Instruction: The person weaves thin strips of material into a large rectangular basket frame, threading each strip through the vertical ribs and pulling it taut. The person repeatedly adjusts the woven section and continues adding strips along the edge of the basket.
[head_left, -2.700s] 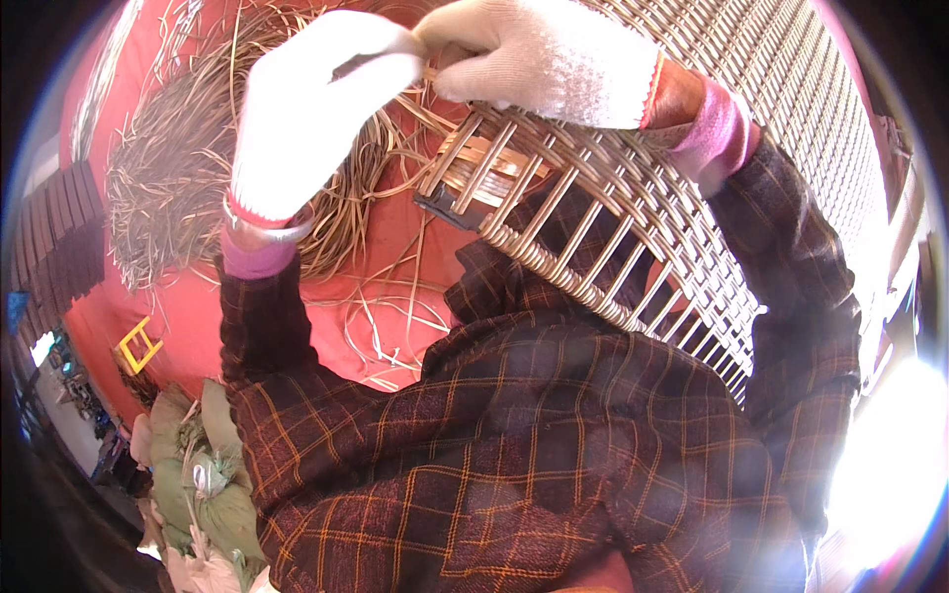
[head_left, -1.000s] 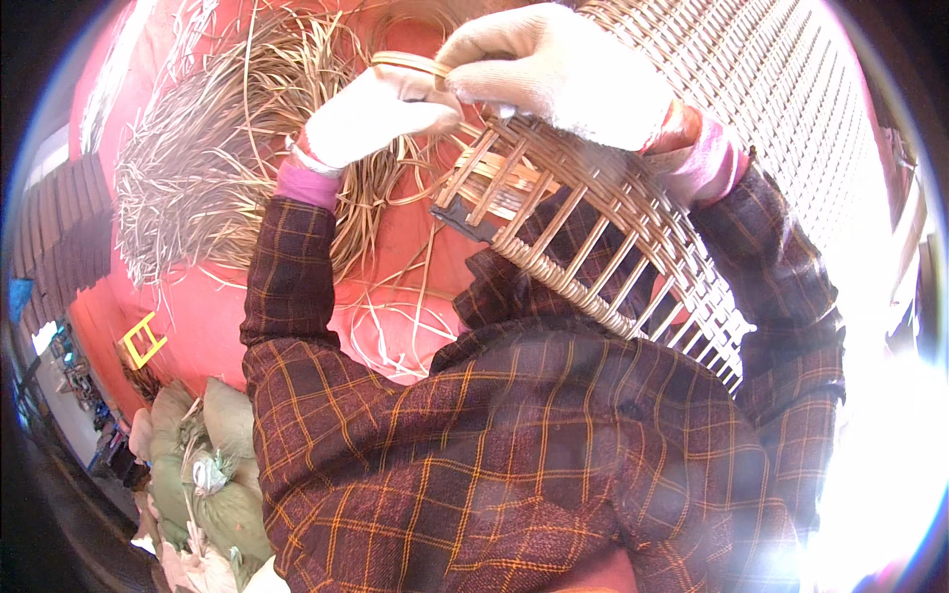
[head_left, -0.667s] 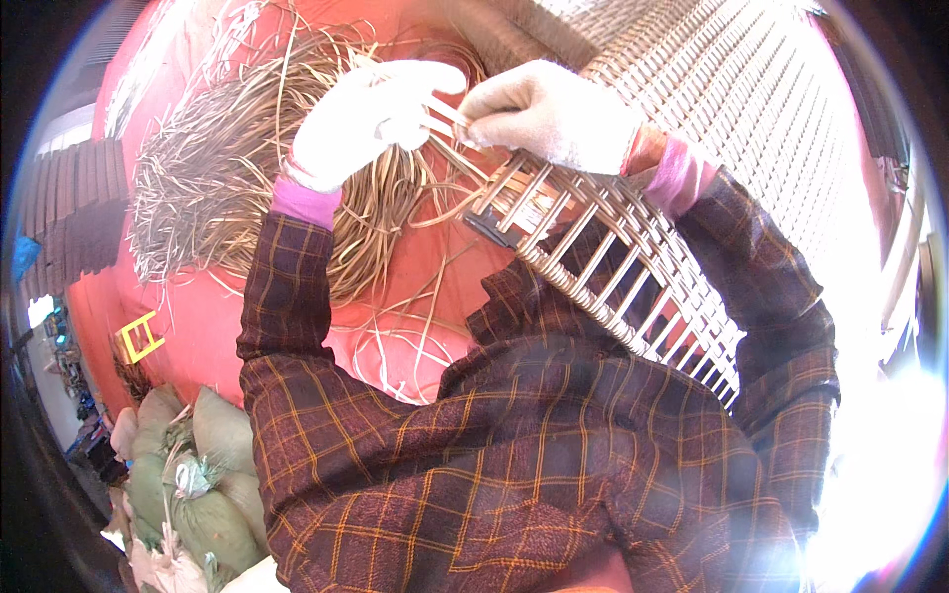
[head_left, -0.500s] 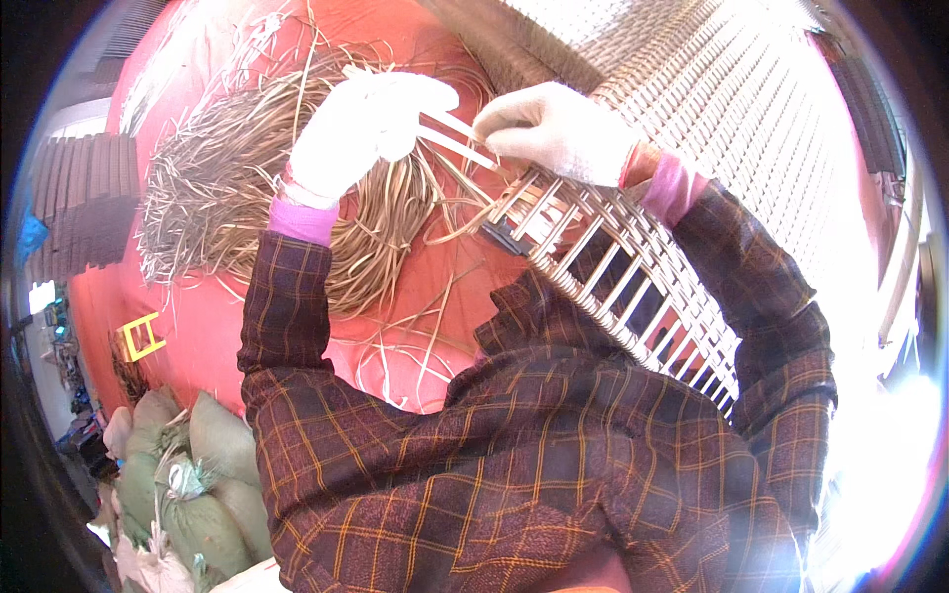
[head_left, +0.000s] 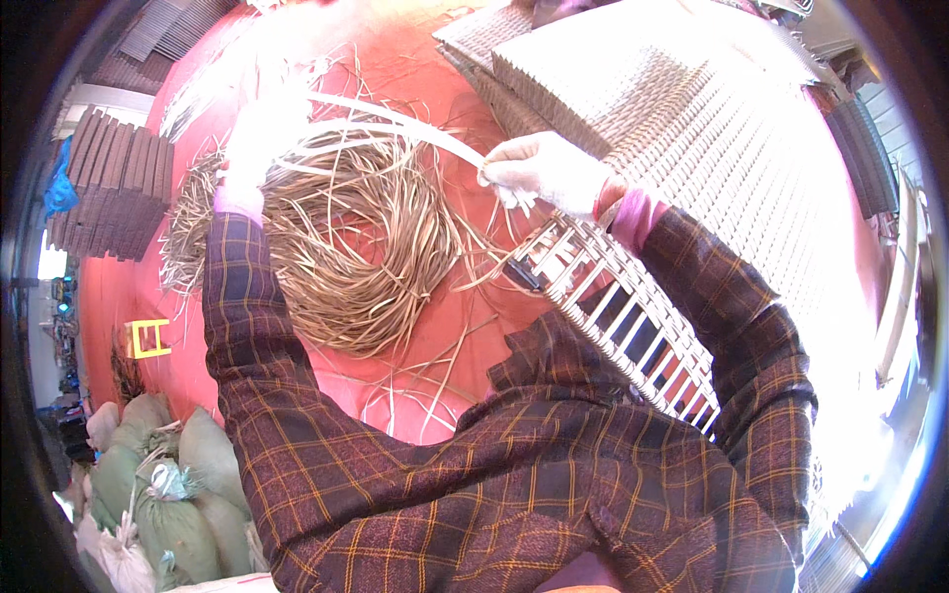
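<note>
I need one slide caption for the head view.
A pale strip runs from left hand to right hand, over a bundle.

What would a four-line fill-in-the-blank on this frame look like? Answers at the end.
1. Of the left hand and the right hand, the ____ one is nearer the woven panel.
2. The pale strip spans between the two ____.
3. The small frame at the picture's far left is ____.
4. The surface under the coil is ____.

Missing words: right; hands; yellow; red.
</note>
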Action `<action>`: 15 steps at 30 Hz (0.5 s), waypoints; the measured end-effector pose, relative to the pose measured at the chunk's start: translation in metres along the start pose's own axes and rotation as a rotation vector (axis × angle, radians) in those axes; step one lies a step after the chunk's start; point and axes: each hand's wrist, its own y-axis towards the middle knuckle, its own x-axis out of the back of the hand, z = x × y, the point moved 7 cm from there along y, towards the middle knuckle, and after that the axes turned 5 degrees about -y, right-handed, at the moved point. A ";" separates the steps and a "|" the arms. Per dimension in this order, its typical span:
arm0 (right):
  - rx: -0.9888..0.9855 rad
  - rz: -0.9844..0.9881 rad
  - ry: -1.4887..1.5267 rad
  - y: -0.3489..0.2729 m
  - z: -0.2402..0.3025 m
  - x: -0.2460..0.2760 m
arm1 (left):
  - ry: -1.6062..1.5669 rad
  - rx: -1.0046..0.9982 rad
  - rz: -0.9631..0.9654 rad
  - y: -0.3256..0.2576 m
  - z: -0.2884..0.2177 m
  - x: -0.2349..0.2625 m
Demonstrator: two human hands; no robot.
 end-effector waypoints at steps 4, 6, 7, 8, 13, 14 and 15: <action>-0.008 -0.138 0.072 -0.007 0.002 0.012 | -0.152 0.526 -0.017 -0.027 -0.004 0.011; -0.046 -0.193 0.072 -0.008 0.002 0.016 | -0.393 0.111 0.004 -0.013 -0.076 0.025; -0.026 -0.172 0.071 -0.007 0.004 0.014 | -0.915 0.100 0.157 -0.012 -0.112 0.021; -0.017 -0.171 0.060 -0.008 0.005 0.014 | -1.316 0.129 0.217 -0.007 -0.146 0.021; -0.055 -0.149 0.063 -0.012 -0.001 0.015 | -2.303 0.583 0.265 0.020 -0.217 -0.002; -0.043 -0.150 0.049 -0.014 0.000 0.015 | -2.391 0.654 0.173 0.023 -0.215 -0.005; -0.020 -0.160 0.038 -0.017 0.003 0.016 | -2.412 0.618 0.133 0.027 -0.211 -0.004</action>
